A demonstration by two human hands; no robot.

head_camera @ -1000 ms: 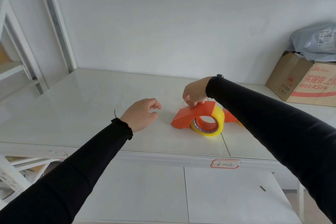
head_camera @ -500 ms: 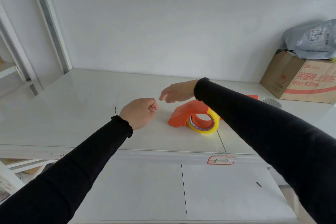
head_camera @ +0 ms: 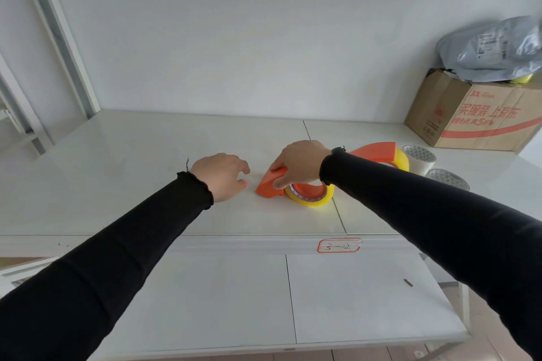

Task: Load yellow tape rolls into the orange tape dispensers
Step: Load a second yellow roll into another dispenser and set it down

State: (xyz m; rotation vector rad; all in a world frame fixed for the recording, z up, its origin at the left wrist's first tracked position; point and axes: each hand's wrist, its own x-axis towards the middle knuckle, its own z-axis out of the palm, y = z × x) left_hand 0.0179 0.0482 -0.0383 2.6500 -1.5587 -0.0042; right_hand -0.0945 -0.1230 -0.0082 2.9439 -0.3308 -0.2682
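Right hand (head_camera: 299, 163) clasps loaded orange tape dispenser (head_camera: 271, 180); left hand (head_camera: 223, 177) hangs loosely curled, empty. Next, judged: set aside.

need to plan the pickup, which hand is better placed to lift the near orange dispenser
Right. The right hand already grips the near orange dispenser holding a yellow tape roll; the left hand is beside it, touching nothing.

One head-worn wide view looks forward and down, close over the bench (head_camera: 146, 199), both hands' fingers (head_camera: 275, 168) mid-frame.
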